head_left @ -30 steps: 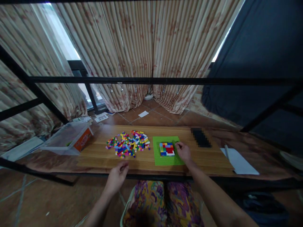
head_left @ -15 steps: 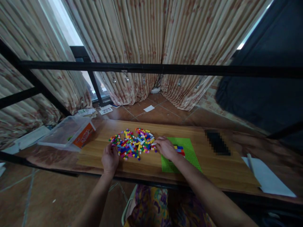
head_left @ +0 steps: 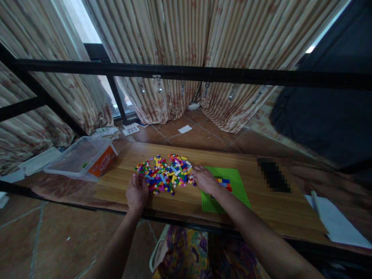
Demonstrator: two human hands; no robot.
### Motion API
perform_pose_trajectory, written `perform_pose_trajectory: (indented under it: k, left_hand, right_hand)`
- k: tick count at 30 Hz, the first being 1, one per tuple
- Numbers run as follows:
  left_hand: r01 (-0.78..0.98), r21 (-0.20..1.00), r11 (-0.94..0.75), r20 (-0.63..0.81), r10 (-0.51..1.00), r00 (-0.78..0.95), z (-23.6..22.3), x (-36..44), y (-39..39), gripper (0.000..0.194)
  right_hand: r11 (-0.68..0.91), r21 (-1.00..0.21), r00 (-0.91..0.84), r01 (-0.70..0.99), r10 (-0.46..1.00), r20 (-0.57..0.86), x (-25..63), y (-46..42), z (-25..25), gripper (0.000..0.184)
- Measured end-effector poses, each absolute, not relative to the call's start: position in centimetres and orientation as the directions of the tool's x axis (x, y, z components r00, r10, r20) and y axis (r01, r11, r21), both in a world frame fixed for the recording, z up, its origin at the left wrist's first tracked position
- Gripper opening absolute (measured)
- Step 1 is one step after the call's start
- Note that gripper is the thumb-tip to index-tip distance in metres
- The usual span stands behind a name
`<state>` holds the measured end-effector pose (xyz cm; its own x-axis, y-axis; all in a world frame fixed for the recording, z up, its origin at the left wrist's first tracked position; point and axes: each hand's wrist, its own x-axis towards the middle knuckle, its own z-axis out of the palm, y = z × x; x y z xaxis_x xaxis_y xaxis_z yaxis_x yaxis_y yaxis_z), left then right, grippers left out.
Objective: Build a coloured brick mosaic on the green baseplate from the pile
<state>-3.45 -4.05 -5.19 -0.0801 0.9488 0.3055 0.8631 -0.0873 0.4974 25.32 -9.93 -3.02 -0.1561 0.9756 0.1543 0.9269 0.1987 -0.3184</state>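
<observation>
A heap of small multicoloured building bricks (head_left: 165,176) lies spread on the wooden board. My left hand (head_left: 137,192) rests at the heap's left edge, fingers curled in against the bricks; what they hold, if anything, is hidden. At the heap's right edge is my right hand (head_left: 205,179), its fingers pinched together near a small white piece I cannot make out clearly. Under that wrist lies a green studded baseplate (head_left: 238,188). Joined red, blue and yellow bricks (head_left: 226,183) sit on the plate, partly covered by my right hand and forearm.
Left of the heap stands a clear plastic box (head_left: 72,157) with an orange label. Toward the right lie a dark pixelated object (head_left: 273,175) and white paper (head_left: 340,221) with a pale stick-like item on it. A black metal rail (head_left: 186,71) crosses beyond the table.
The view has shifted slightly, with the rail higher in the picture. Both hands stay at the heap's two edges, with little visible change in their grip.
</observation>
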Motion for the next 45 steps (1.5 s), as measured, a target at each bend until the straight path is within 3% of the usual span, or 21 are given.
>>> perform_pose_trajectory:
  k: [4,7,9,12,15,17,24,38,45]
  left_hand:
    - [0.864,0.492,-0.103,0.309,0.949,-0.063,-4.9,-3.3,-4.1,0.032]
    - [0.858,0.504,-0.102,0.309,0.948,-0.069,-4.9,-3.3,-4.2,0.032]
    - [0.858,0.505,-0.095,0.305,0.95,-0.074,-4.9,-3.3,-4.1,0.032]
    - [0.863,0.496,-0.095,0.301,0.951,-0.069,-5.0,-3.4,-4.0,0.033]
    - [0.867,0.489,-0.093,0.301,0.951,-0.068,-5.0,-3.4,-3.9,0.032]
    - [0.866,0.492,-0.091,0.301,0.951,-0.071,-5.0,-3.4,-3.8,0.032]
    - [0.876,0.473,-0.092,0.314,0.947,-0.07,-4.8,-3.4,-3.5,0.036]
    - [0.882,0.466,-0.073,0.296,0.952,-0.078,-4.8,-3.4,-3.4,0.037]
    - [0.889,0.453,-0.067,0.292,0.953,-0.077,-4.7,-3.3,-3.5,0.035]
  right_hand:
    - [0.136,-0.371,-0.069,0.919,0.98,0.188,25.3,-10.5,-1.8,0.017]
    - [0.039,-0.579,0.149,0.814,0.951,0.272,25.7,-12.3,-0.8,0.022]
    - [-0.003,-0.775,0.348,0.632,0.895,0.28,26.2,-14.5,-0.6,0.024]
    - [-0.051,-0.983,0.636,0.175,0.768,0.073,27.7,-19.1,-1.3,0.036]
    - [0.033,-0.985,0.802,-0.169,0.585,-0.118,29.7,-23.8,-2.5,0.042]
    - [0.059,-0.967,0.833,-0.249,0.523,-0.183,30.8,-26.1,-3.1,0.044]
    - [-0.031,-0.978,0.819,-0.207,0.541,-0.191,30.6,-27.6,-3.8,0.045]
    - [-0.064,-0.997,0.779,0.031,0.627,-0.017,27.1,-25.0,-4.2,0.04]
    - [-0.163,-0.951,0.755,0.264,0.649,0.098,26.3,-24.8,-4.9,0.035]
